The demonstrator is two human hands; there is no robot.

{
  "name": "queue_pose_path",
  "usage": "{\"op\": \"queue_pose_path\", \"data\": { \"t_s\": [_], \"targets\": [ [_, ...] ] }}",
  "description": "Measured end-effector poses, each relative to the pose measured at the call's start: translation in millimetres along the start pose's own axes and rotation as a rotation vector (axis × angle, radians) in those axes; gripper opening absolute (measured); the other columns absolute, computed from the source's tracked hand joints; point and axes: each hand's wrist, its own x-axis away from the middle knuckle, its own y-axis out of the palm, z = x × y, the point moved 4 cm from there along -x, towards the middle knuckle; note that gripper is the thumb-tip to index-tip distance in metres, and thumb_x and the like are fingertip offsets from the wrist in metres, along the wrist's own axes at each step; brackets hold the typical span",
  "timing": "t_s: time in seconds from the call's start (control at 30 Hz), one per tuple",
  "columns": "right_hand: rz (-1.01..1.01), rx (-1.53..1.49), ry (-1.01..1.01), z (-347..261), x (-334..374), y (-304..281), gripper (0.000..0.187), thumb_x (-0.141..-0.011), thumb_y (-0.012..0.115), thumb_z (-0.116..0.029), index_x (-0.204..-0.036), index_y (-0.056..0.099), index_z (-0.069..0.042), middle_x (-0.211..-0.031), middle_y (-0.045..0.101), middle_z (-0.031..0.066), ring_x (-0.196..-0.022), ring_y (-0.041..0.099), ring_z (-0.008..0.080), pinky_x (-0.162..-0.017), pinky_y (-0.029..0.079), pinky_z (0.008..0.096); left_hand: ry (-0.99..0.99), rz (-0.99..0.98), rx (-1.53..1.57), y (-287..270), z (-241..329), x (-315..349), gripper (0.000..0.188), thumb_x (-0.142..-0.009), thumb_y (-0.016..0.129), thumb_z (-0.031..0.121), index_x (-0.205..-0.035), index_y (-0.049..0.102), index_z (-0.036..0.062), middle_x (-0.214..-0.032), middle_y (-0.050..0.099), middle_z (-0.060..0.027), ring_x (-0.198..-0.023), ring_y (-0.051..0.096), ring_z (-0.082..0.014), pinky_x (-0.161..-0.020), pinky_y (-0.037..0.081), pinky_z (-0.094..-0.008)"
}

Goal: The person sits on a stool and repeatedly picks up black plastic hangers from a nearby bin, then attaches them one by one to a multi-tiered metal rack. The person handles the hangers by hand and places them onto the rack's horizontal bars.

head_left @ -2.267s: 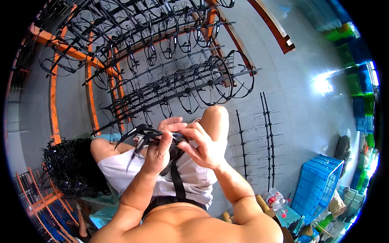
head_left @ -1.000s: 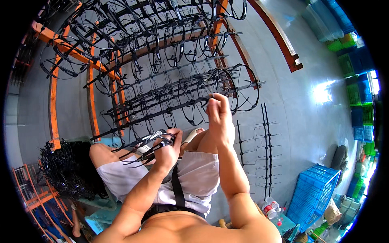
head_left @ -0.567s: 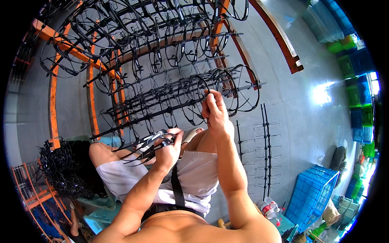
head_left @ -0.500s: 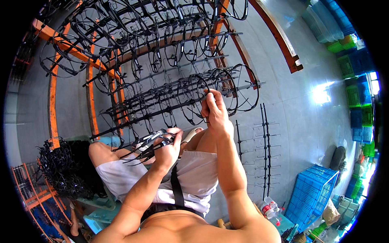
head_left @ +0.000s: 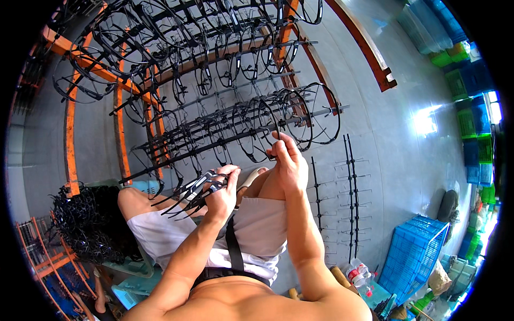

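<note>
My left hand (head_left: 220, 197), low in front of my lap, is closed around a bunch of thin, curved black pieces (head_left: 188, 193) with glossy grey parts. Their loose ends fan out to the left. Farther forward and to the right, my right hand (head_left: 292, 170) pinches a thin black curved piece (head_left: 278, 122) at the lowest black bar (head_left: 195, 152) of a hanging rack. Its fingertips partly hide where piece and bar meet. Similar black loops (head_left: 327, 115) hang to the right along that bar, and many more hang in the rows above.
An orange metal frame (head_left: 69, 139) carries the rows. Black bars with small hooks (head_left: 350, 198) lie on the floor at right, near a blue crate (head_left: 412, 257) and plastic bottles (head_left: 360, 273). A heap of black pieces (head_left: 80, 230) sits at my left.
My right hand has drawn back a little toward me, its fingertips now lower near the bar. My left hand keeps its bunch in nearly the same place.
</note>
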Motion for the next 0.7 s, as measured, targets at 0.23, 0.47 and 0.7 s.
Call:
{"op": "queue_pose_path", "data": {
  "t_s": [0.23,0.47,0.7],
  "targets": [
    [-0.091,0.101,-0.058,-4.4,16.0,-6.6,0.041,-0.090,0.060,0.000,-0.129,0.049,0.001,-0.101,0.059,0.0019,-0.091,0.054,0.0083,-0.082,0.045,0.0219,0.003,0.091,0.057,3.7,4.6,-11.7,0.008,-0.087,0.068,0.014,-0.090,0.065,0.0076,-0.076,0.066,-0.0075,-0.068,0.060,-0.0248,-0.066,0.047,-0.0344],
    [0.014,-0.009,-0.107,-12.5,19.7,2.1,0.043,-0.084,0.064,-0.001,-0.126,0.053,0.000,-0.105,0.062,0.0048,-0.088,0.058,0.0116,-0.078,0.047,0.0234,-0.068,0.005,0.113,6.4,0.1,-8.0,0.012,-0.089,0.065,0.017,-0.093,0.065,0.0049,-0.078,0.067,-0.0092,-0.071,0.062,-0.0222,-0.068,0.048,-0.0313],
    [0.094,0.654,-0.317,-33.0,76.3,24.9,0.021,-0.089,0.060,-0.022,-0.094,0.058,-0.001,-0.081,0.058,0.0061,-0.066,0.053,0.0173,-0.063,0.045,0.0300,-0.228,-0.186,0.643,-31.0,13.5,11.4,0.039,-0.103,0.036,0.030,-0.120,0.054,-0.0009,-0.117,0.061,-0.0106,-0.102,0.055,-0.0162,-0.091,0.043,-0.0300]
  ]
}}
